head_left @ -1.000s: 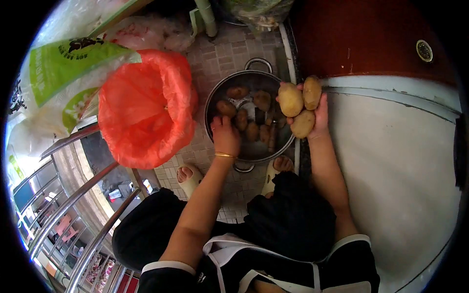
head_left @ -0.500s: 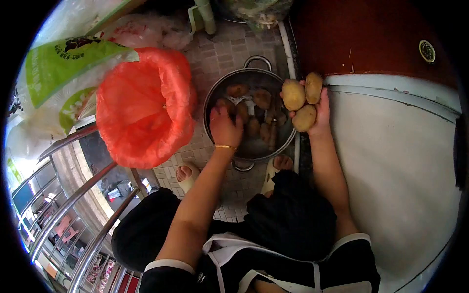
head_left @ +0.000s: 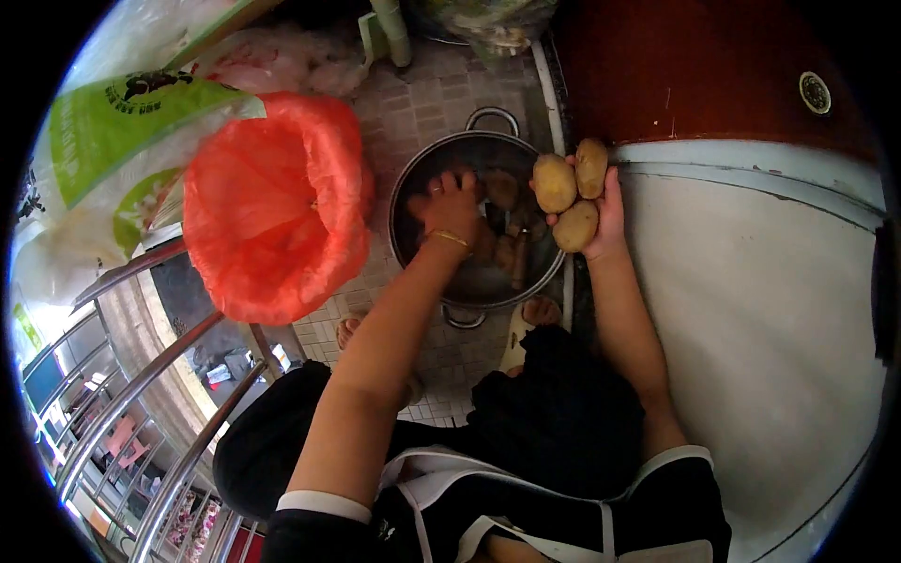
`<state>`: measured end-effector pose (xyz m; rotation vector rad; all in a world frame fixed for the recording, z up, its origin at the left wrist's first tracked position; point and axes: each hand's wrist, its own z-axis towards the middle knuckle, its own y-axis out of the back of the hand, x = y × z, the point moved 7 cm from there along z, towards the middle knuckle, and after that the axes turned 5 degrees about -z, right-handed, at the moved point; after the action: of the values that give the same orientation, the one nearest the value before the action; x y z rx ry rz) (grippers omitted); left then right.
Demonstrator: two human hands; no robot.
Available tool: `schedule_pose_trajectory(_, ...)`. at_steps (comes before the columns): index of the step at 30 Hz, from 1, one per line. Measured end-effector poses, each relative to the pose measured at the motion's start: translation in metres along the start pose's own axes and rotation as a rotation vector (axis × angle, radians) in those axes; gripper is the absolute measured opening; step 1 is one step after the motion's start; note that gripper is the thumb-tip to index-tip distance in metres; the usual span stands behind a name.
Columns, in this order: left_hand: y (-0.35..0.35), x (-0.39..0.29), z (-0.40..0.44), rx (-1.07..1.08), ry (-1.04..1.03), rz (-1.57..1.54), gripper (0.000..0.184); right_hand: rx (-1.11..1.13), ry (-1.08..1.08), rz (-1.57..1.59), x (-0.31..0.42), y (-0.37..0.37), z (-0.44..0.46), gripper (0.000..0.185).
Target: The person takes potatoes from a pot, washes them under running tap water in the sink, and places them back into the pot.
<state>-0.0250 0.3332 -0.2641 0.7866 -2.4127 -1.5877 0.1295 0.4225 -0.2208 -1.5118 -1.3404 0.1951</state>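
Note:
A metal pot (head_left: 401, 246) with two loop handles stands on the floor, with several wet brown potatoes (head_left: 502, 190) inside. My left hand (head_left: 452, 208) reaches into it, fingers spread over the potatoes on the left side; its fingertips partly cover what lies beneath. A brown, stick-like item (head_left: 520, 261) rests among the potatoes; its kind is unclear. At the pot's right rim, my right hand (head_left: 610, 223) holds three potatoes together: an oval one (head_left: 555, 183), a longer one (head_left: 591, 169) and a rounder one (head_left: 575, 227).
Left of the pot is a bin lined with a red plastic bag (head_left: 328, 206). Green and white plastic bags (head_left: 141, 127) hang beside it, above metal railings (head_left: 178, 347). A pale panel (head_left: 751, 310) borders the right side. My sandalled foot (head_left: 526, 333) is near the pot.
My left hand has moved up and to the right within the pot, and its fingers are now stretched out. The right hand, with its three potatoes, has shifted slightly left.

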Motion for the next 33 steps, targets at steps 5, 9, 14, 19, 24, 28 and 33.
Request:
schedule_pose_trajectory(5, 0.008, -0.029, -0.005, 0.026, -0.112, -0.253, 0.077, 0.009, -0.012, 0.009, -0.002, 0.001, 0.002, 0.059)
schedule_pose_trajectory(9, 0.005, -0.031, 0.008, 0.048, -0.099, -0.282, 0.074, -0.022, -0.015, 0.010, -0.001, -0.001, 0.000, 0.058)
schedule_pose_trajectory(14, 0.023, -0.025, 0.007, 0.152, -0.074, -0.100, 0.070, -0.040, -0.012, 0.009, -0.002, 0.002, 0.001, 0.058)
schedule_pose_trajectory(19, 0.016, -0.037, -0.014, -0.196, -0.367, 0.087, 0.052, -0.025, -0.009, 0.018, -0.003, 0.002, 0.003, 0.058)
schedule_pose_trajectory(24, -0.001, -0.069, -0.031, -0.272, -0.549, 0.125, 0.028, -0.046, -0.011, 0.001, -0.003, 0.003, 0.006, 0.057)
schedule_pose_trajectory(28, 0.024, -0.068, -0.039, -0.056, -0.415, -0.125, 0.017, -0.053, 0.011, -0.024, 0.001, -0.002, 0.002, 0.055)
schedule_pose_trajectory(33, 0.006, -0.075, -0.041, -0.096, -0.747, -0.098, 0.020, -0.064, 0.030, 0.005, 0.003, -0.005, 0.001, 0.055)
